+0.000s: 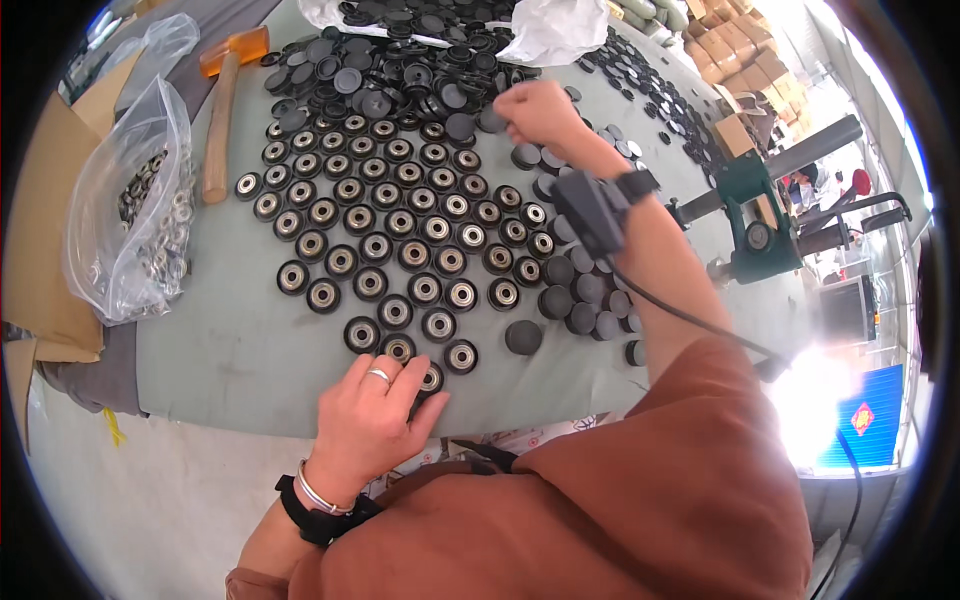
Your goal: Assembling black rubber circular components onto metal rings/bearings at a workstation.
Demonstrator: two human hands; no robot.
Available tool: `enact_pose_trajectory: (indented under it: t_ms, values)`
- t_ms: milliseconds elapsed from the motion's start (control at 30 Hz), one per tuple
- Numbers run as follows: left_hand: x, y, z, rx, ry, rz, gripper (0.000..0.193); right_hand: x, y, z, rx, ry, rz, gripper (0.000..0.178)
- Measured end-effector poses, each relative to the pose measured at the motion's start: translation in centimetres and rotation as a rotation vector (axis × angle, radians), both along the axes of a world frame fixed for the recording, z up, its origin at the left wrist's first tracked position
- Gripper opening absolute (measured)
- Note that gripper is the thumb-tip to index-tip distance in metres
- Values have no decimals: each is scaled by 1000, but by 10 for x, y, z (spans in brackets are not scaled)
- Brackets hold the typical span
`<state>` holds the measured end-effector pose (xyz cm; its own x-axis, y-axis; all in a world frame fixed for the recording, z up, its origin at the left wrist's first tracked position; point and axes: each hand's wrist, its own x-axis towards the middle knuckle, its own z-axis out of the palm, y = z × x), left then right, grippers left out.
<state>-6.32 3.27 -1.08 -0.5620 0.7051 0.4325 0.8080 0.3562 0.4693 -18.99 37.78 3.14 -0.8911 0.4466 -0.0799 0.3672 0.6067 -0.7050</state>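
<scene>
My left hand (pixel 370 415), with a ring and a bracelet, lies at the near edge of the table. Its thumb and index finger close around a black wheel with a metal bearing (pixel 431 379), partly hidden by the fingers. Its other fingertips touch a neighbouring wheel (pixel 398 347). Many similar wheels lie flat, bearing side up, across the middle. My right hand (pixel 545 117) reaches to the far pile, its fingers curled together at a dark round disc (pixel 491 119). The heap of loose black discs (pixel 385 75) spreads beyond it. More plain discs (pixel 588 290) lie under my right forearm.
A mallet with an orange head (pixel 228 110) rests at the left. Beside it, a clear plastic bag (pixel 135 210) of bearings leans by a cardboard box (pixel 55 200). A green metal press (pixel 755 215) stands at right. Cartons (pixel 735 50) are stacked behind.
</scene>
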Motion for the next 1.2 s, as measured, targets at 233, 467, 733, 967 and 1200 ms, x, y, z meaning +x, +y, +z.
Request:
enact_pose_trajectory:
  t_ms: [233, 467, 733, 967, 1200]
  values:
    - [1, -1, 0, 10, 9, -16, 35, 32, -23, -3, 371, -93, 136, 30]
    - [2, -1, -1, 3, 48, -17, 32, 35, -8, -15, 821, -47, 467, 32]
    - [2, -1, -4, 15, 2, -3, 35, 104, -44, 18, 439, -110, 259, 29]
    - [1, -1, -5, 40, 9, -11, 36, 112, -39, -17, 612, 191, 445, 23]
    - [1, 0, -1, 22, 2, -14, 36, 116, -57, -17, 1001, 123, 512, 9]
